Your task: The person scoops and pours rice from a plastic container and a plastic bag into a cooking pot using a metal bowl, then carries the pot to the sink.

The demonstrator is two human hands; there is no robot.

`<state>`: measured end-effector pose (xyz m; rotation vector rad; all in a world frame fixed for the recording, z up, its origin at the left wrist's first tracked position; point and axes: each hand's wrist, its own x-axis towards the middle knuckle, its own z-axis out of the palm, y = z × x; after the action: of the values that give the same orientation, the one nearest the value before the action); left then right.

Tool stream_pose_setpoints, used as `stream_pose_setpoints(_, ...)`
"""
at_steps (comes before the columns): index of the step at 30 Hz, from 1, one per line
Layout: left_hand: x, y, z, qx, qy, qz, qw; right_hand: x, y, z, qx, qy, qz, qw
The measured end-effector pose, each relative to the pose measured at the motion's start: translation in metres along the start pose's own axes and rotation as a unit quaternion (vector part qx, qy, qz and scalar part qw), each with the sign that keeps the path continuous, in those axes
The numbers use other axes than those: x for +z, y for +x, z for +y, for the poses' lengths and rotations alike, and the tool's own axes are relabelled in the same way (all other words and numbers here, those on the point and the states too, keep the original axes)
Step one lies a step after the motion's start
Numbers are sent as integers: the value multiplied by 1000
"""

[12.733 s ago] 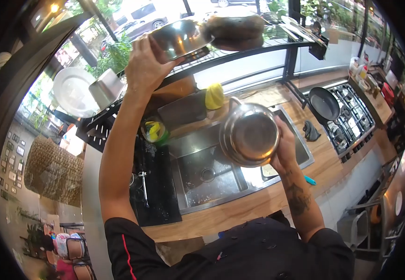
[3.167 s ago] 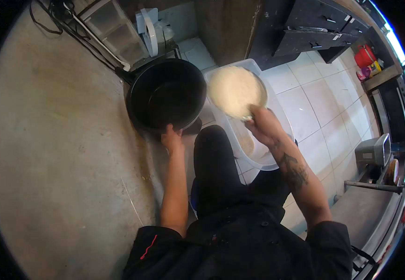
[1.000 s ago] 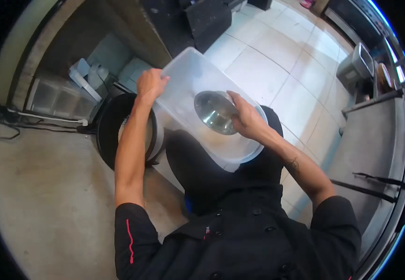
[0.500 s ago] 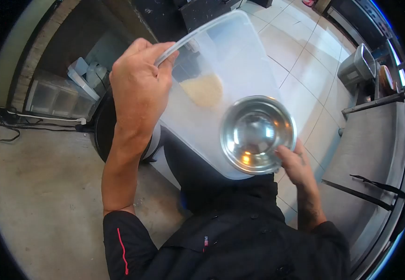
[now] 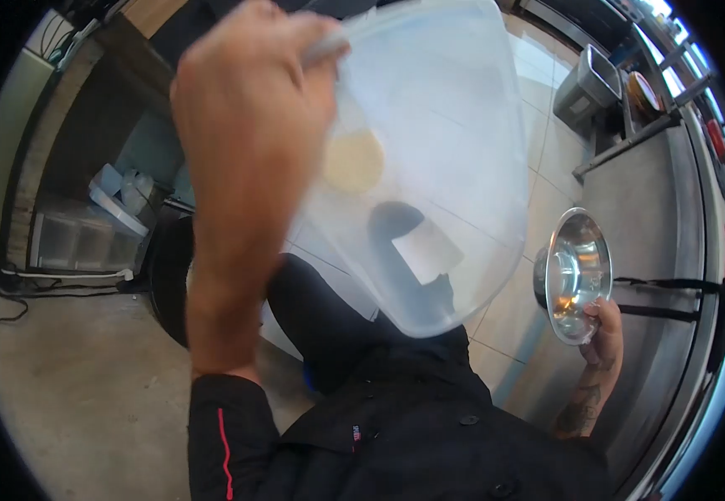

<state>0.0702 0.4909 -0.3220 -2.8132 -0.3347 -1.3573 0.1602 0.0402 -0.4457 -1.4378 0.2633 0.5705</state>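
Observation:
My left hand (image 5: 254, 100) is closed round the rim of a translucent plastic tub (image 5: 454, 125), which hangs tilted in front of me. A small heap of pale grains (image 5: 354, 160) lies in the tub, toward the side nearest my left hand. My right hand (image 5: 603, 330) grips the rim of a shiny metal bowl (image 5: 578, 275), well apart from the tub on the right. The bowl is turned on its side, and I see no grains in it.
On the right runs a metal counter (image 5: 646, 192) with dark straps (image 5: 663, 285). A grey bin (image 5: 588, 83) stands beyond it. At left, a low shelf holds clear plastic containers (image 5: 83, 242), with a black round bin (image 5: 170, 284) beside it and cables (image 5: 12, 296) on the floor.
The metal bowl has moved right, away from the tub, and turned on its side. My left hand has raised the tub closer to the camera, and it is tilted differently.

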Motion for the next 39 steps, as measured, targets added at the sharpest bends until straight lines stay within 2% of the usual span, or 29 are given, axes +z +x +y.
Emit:
stream_pose_setpoints(3, 33, 34, -18, -59, -76, -35, 995, -2, -10, 4, -15, 14, 55, 998)
stream_pose_setpoints(5, 53, 42, -41, -30, -69, -18, 997, -25, -7, 22, 15, -1, 33, 999)
stream_pose_setpoints(7, 69, 45, -37, -3, -69, 0, 998, -64, 23, 71, 28, 11, 19, 999)
stream_pose_setpoints(8, 72, 43, -28, -13, -84, 35, 996, -10, 19, 67, 25, 8, 156, 987)
stream_pose_setpoints(11, 92, 41, -1, -8, -134, 84, 987, 7, 69, 141, 14, 35, 210, 977)
stream_pose_setpoints(12, 97, 41, 6, 2, -148, 104, 984, 39, 77, 150, -17, 60, 231, 971)
stream_pose_setpoints(14, 110, 42, 17, 25, -131, 120, 984, 83, 99, 164, -26, 140, 192, 971)
stream_pose_setpoints(15, 117, 42, 21, 47, -107, 136, 984, 111, 98, 151, 11, 193, 175, 965)
stream_pose_setpoints(16, 122, 41, 26, 52, -107, 137, 983, 129, 105, 152, 11, 181, 152, 972)
stream_pose_setpoints(18, 134, 35, 33, 53, -114, 146, 981, 163, 118, 146, 26, 229, 189, 955)
stream_pose_setpoints(19, 138, 31, 36, 68, -108, 160, 979, 173, 128, 145, -2, 238, 198, 951)
stream_pose_setpoints(22, 143, 21, 48, 64, -153, 163, 973, 182, 152, 152, -38, 256, 211, 942)
stream_pose_setpoints(24, 142, 17, 55, 72, -138, 169, 973, 182, 165, 151, -53, 259, 208, 942)
stream_pose_setpoints(29, 136, -1, 93, 107, -149, 180, 966, 193, 179, 160, 31, 252, 188, 949)
stream_pose_setpoints(33, 128, -9, 103, 134, -166, 175, 961, 195, 213, 188, -1, 265, 187, 946)
stream_pose_setpoints(39, 136, -9, 101, 137, -172, 186, 958, 222, 231, 176, -34, 236, 283, 929)
